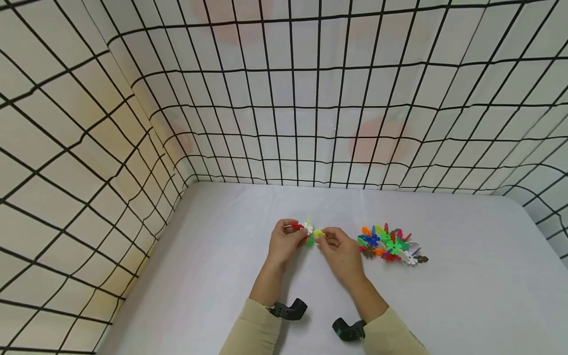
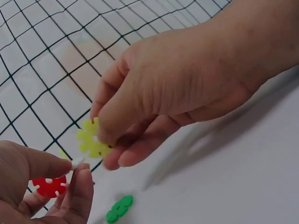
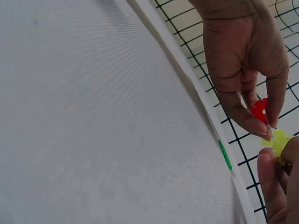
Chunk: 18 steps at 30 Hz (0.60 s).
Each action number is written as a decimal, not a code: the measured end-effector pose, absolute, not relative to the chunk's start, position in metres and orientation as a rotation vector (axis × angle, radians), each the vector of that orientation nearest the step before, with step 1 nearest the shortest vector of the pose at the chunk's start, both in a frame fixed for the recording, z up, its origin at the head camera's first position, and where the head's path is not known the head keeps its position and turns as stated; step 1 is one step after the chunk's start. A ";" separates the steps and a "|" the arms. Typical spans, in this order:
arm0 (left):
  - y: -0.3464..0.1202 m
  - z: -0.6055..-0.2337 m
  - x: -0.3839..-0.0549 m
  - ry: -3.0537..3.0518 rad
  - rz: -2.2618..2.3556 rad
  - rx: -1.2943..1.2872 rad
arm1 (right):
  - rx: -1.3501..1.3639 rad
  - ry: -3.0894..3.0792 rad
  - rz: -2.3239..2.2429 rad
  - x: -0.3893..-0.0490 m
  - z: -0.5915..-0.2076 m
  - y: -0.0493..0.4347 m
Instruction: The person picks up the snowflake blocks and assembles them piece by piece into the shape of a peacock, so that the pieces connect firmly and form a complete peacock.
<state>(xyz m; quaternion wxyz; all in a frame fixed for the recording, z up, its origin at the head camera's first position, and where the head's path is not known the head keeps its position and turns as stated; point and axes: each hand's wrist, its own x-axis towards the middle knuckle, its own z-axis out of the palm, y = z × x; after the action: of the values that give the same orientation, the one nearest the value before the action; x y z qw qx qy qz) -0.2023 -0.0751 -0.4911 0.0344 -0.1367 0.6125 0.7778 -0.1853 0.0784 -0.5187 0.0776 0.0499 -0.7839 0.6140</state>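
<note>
My left hand (image 1: pixel 285 242) pinches a white snowflake-shaped plastic disc (image 1: pixel 308 228) at its edge, between thumb and fingertips. A red notched disc (image 2: pixel 49 186) sits beside the white one, partly behind those fingers. Upright at the white disc's far side is a yellow piece (image 1: pixel 308 218), seen nearly edge-on. Between thumb and fingers, my right hand (image 1: pixel 341 252) grips a yellow notched disc (image 2: pixel 93 138). Its edge comes right up to the white disc in the right wrist view. A green disc (image 2: pixel 119 209) lies flat on the table (image 3: pixel 117 140) below the hands.
Right of the right hand lies a pile of snowflake discs (image 1: pixel 392 245) in several colours. Black wire mesh (image 1: pixel 315 106) walls the table at the back and sides. A black wrist camera (image 1: pixel 290 309) is strapped at the left sleeve, another camera (image 1: pixel 348 329) at the right.
</note>
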 end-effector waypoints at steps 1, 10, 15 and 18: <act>-0.074 -0.491 -0.202 1.867 2.404 -0.427 | 0.147 -2.320 1.877 -0.185 -0.519 0.078; -0.067 -0.491 -0.200 1.771 2.432 -0.438 | 0.134 -2.188 2.046 -0.183 -0.520 0.077; -0.064 -0.491 -0.198 1.645 2.506 -0.415 | 0.149 -2.108 2.060 -0.182 -0.520 0.076; -0.062 -0.491 -0.198 1.620 2.520 -0.399 | 0.125 -2.092 2.058 -0.181 -0.519 0.075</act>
<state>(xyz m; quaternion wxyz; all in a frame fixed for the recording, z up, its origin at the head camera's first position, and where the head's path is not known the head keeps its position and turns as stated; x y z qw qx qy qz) -0.1976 -0.0622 -0.4910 0.0598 -0.1318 0.5350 0.8323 -0.1810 0.0750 -0.5190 0.1020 0.0424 -0.7084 0.6971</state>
